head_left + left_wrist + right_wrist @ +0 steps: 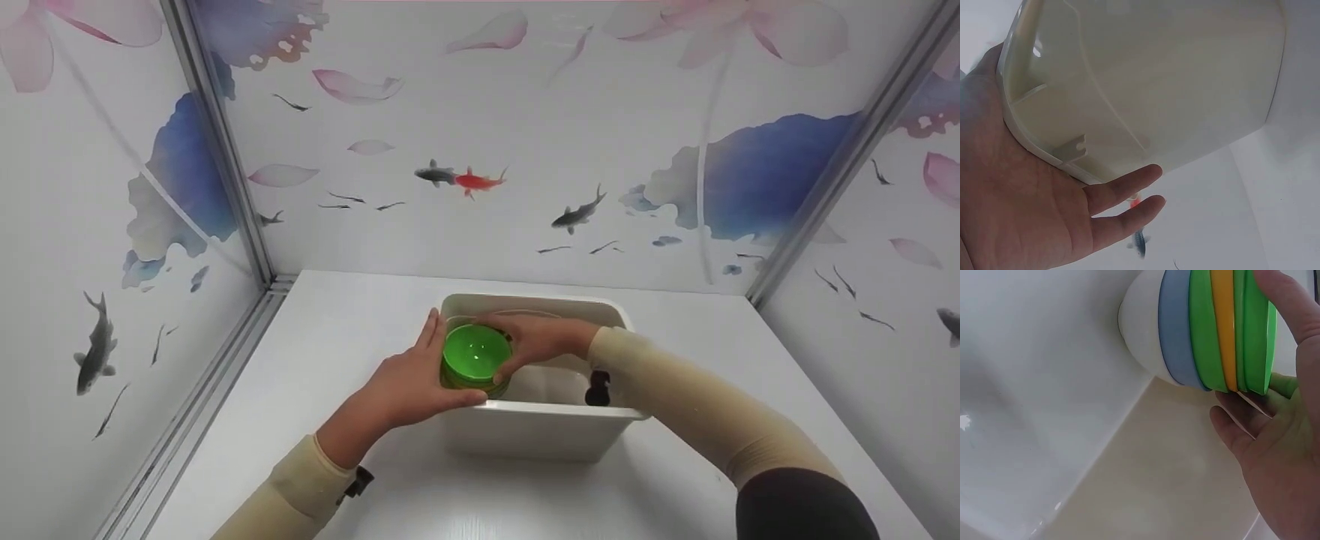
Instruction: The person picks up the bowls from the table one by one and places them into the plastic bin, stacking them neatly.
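Both hands share the work, so with our right hand (536,341) curled over the stack of nested bowls (475,358) inside the white tub (540,427) and our left hand (409,382) flat-fingered against the tub's outer wall, we should lift the stack level.

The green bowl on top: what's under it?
Under the green bowl the right wrist view shows nested orange, green, blue and white bowls. Their insides are covered.
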{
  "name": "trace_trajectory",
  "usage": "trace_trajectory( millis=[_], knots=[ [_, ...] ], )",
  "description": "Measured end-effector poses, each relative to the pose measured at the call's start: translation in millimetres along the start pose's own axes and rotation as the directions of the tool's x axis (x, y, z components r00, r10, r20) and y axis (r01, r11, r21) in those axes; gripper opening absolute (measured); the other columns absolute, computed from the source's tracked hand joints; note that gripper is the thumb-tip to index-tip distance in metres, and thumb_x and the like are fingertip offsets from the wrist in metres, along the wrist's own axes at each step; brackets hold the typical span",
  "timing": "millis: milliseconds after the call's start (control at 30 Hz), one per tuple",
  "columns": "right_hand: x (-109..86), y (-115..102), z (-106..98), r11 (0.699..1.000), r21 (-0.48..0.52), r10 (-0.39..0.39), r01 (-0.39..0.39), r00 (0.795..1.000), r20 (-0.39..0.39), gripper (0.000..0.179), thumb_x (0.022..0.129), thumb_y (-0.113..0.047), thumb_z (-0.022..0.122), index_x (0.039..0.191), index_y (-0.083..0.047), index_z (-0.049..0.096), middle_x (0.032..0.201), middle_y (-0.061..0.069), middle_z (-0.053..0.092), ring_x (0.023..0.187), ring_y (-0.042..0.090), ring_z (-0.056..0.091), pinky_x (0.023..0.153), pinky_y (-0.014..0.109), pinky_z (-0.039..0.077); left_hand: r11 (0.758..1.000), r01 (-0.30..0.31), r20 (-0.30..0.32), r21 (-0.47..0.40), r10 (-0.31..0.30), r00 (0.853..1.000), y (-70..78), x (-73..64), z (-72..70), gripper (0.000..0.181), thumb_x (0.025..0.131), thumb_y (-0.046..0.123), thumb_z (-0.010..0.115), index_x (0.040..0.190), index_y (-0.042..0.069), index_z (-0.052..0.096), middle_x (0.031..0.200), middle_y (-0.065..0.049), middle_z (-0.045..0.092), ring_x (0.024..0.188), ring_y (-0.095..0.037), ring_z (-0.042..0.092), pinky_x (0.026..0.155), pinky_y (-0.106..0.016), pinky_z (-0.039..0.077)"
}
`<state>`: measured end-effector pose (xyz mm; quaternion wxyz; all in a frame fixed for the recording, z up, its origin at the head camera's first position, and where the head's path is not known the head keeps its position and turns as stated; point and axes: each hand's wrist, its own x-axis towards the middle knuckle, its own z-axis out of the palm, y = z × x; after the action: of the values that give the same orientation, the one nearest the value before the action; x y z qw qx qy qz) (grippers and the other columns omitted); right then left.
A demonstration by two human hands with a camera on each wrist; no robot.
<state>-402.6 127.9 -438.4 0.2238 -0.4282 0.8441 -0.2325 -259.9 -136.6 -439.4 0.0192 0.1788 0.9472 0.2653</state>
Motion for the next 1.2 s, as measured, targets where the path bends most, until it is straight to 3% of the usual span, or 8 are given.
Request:
trace_trajectory(
  millis=[200, 433, 633, 833, 933, 1000, 1067, 1200],
  knots=[
    [0.1, -1.7, -1.9, 1.0, -0.009, -0.029, 0.029, 1.0, 0.0, 0.117, 0.083, -0.046, 0.099, 0.176, -0.022, 0.031, 0.16, -0.003, 0.055, 0.144, 0.017, 0.054, 0.12, 0.046, 0.044, 1.0, 0.0, -0.005, -0.003, 0.0, 1.0, -0.3, 1.6, -0.1, 0.145, 0.08, 0.096, 0.066, 0.178, 0.006, 0.008, 0.186, -0.013, 0.002, 0.135, -0.041, 0.065, 0.102, -0.056, 0.058],
    [-2.8, 1.8, -3.1, 0.996, 0.018, -0.091, 0.091, 0.996, 0.012, 0.119, 0.084, -0.04, 0.1, 0.177, -0.022, 0.029, 0.167, -0.002, 0.049, 0.148, 0.019, 0.051, 0.121, 0.05, 0.043, 1.0, -0.002, -0.002, 0.0, 0.002, 1.0, 1.6, 4.6, 2.4, 0.146, 0.079, 0.096, 0.067, 0.178, 0.008, 0.007, 0.186, -0.011, 0.001, 0.135, -0.039, 0.065, 0.103, -0.055, 0.058],
    [-10.0, 1.3, -11.0, 0.997, 0.004, -0.074, 0.074, 0.997, -0.009, 0.112, 0.086, -0.04, 0.098, 0.174, -0.012, 0.034, 0.166, 0.005, 0.052, 0.149, 0.025, 0.052, 0.123, 0.05, 0.042, 1.0, -0.01, 0.004, -0.003, 0.01, 1.0, 4.7, 3.8, 2.7, 0.147, 0.078, 0.097, 0.067, 0.178, 0.007, 0.007, 0.186, -0.011, 0.0, 0.127, -0.038, 0.069, 0.098, -0.053, 0.06],
    [-43.7, -15.6, -50.0, 0.999, -0.032, 0.016, -0.018, 0.998, -0.061, 0.085, 0.099, -0.042, 0.085, 0.165, -0.004, 0.047, 0.158, 0.017, 0.06, 0.146, 0.036, 0.057, 0.122, 0.054, 0.043, 1.0, -0.007, 0.007, -0.004, 0.007, 1.0, 6.5, 5.6, -0.1, 0.147, 0.078, 0.097, 0.067, 0.178, 0.008, 0.008, 0.186, -0.01, 0.0, 0.132, -0.041, 0.067, 0.102, -0.056, 0.058],
    [-70.2, -24.2, -70.3, 1.0, -0.025, 0.015, -0.018, 0.993, -0.121, 0.069, 0.104, -0.037, 0.08, 0.159, -0.004, 0.055, 0.151, 0.02, 0.065, 0.142, 0.039, 0.061, 0.119, 0.057, 0.046, 1.0, -0.005, -0.004, -0.014, 0.005, 1.0, 5.2, 5.4, -1.9, 0.146, 0.078, 0.095, 0.07, 0.178, 0.008, 0.01, 0.186, -0.012, 0.002, 0.138, -0.046, 0.063, 0.107, -0.06, 0.055],
    [-90.5, -26.5, -79.1, 1.0, -0.016, -0.016, 0.013, 0.979, -0.202, 0.059, 0.105, -0.031, 0.079, 0.154, -0.006, 0.059, 0.147, 0.019, 0.068, 0.138, 0.038, 0.064, 0.116, 0.058, 0.048, 0.999, -0.009, -0.019, -0.033, 0.009, 1.0, 3.2, 5.0, -3.0, 0.143, 0.08, 0.093, 0.07, 0.179, 0.008, 0.01, 0.186, -0.013, 0.002, 0.143, -0.048, 0.058, 0.111, -0.063, 0.051],
    [-113.8, -24.5, -82.2, 0.999, -0.018, -0.052, 0.049, 0.951, -0.306, 0.05, 0.105, -0.024, 0.079, 0.151, -0.008, 0.063, 0.143, 0.013, 0.071, 0.135, 0.033, 0.066, 0.113, 0.057, 0.051, 0.998, -0.014, -0.041, -0.063, 0.011, 0.999, -0.5, 5.1, -3.4, 0.138, 0.085, 0.091, 0.068, 0.179, 0.009, 0.009, 0.186, -0.013, 0.001, 0.151, -0.049, 0.05, 0.116, -0.065, 0.046],
    [-159.6, -6.9, -71.8, 0.994, -0.065, -0.113, 0.093, 0.84, -0.53, 0.04, 0.104, -0.011, 0.079, 0.142, -0.006, 0.069, 0.136, 0.007, 0.073, 0.128, 0.03, 0.069, 0.109, 0.047, 0.055, 0.988, -0.013, -0.131, -0.156, -0.008, 0.991, -13.2, 5.0, -5.1, 0.12, 0.099, 0.081, 0.057, 0.178, 0.008, 0.006, 0.186, -0.012, -0.003, 0.164, -0.045, 0.029, 0.125, -0.066, 0.034]
  ],
)
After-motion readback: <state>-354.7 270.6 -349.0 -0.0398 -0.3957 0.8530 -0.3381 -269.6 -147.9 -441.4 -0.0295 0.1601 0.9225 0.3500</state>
